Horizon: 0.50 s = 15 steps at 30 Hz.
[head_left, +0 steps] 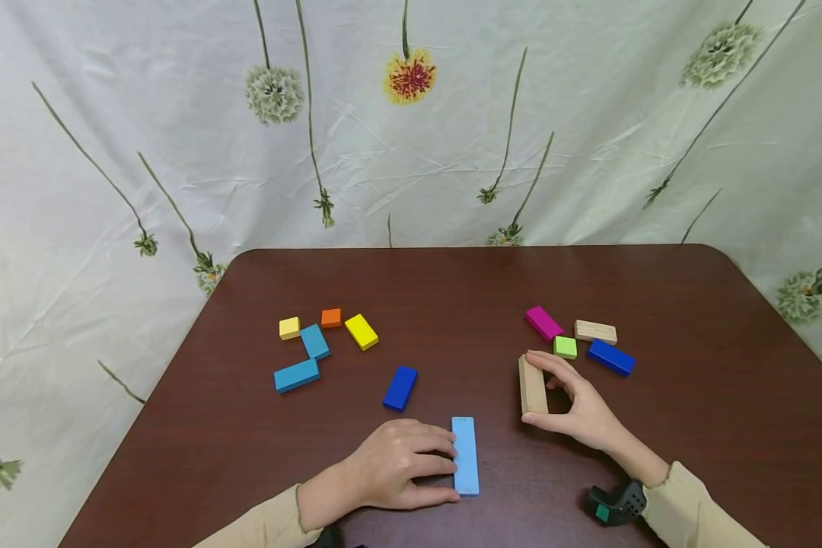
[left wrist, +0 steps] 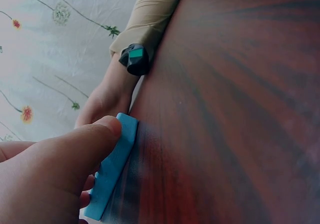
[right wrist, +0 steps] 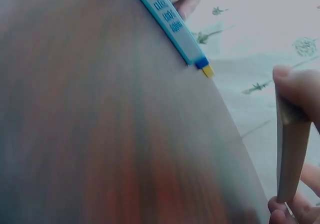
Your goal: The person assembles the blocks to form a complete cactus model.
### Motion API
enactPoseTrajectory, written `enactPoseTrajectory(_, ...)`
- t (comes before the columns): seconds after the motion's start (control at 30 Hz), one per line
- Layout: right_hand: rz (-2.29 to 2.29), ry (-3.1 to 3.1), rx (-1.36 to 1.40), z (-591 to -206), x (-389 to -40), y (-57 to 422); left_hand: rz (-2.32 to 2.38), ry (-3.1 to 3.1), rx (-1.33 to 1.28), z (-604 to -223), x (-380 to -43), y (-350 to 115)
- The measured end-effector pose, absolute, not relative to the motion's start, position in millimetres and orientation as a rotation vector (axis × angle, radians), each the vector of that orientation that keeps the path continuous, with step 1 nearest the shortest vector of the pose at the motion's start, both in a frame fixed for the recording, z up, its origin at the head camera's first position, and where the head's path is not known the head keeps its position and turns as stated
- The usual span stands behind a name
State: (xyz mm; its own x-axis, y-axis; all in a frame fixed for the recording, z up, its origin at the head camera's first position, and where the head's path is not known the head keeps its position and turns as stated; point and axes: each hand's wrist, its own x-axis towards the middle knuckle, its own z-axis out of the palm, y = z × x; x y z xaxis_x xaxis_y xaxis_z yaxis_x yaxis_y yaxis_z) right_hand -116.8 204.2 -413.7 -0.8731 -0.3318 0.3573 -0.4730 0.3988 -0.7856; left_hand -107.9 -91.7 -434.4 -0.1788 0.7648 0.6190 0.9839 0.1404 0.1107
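My left hand (head_left: 404,466) lies at the left side of a long light blue block (head_left: 465,457), thumb near its close end and fingertips along it. In the left wrist view the thumb (left wrist: 95,139) overlaps one end of the block, and fingertips show behind it. Farther right, my right hand (head_left: 578,403) holds a plain wooden block (head_left: 533,387) by its two ends, thumb at the near end and a finger at the far one. The right wrist view shows this wooden block (right wrist: 292,154) between thumb and fingers.
A dark blue block (head_left: 400,388) lies beyond the left hand. Back left are several blocks: blue (head_left: 297,375), orange (head_left: 332,318) and yellow (head_left: 361,332) among them. Magenta (head_left: 544,323), green (head_left: 565,348), wooden (head_left: 595,331) and dark blue (head_left: 611,358) blocks sit behind the right hand.
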Motion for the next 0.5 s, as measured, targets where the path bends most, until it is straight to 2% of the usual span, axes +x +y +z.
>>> enactPoseTrajectory(0.1,1.454,-2.536,0.701,-411,-119,193,-0.708,-2.016,-1.674,-434,-108,-92)
enactPoseTrajectory(0.5,1.420,-2.600,0.682,-441,-145,174,-0.702,-2.000,-1.673,-435,-108,-91)
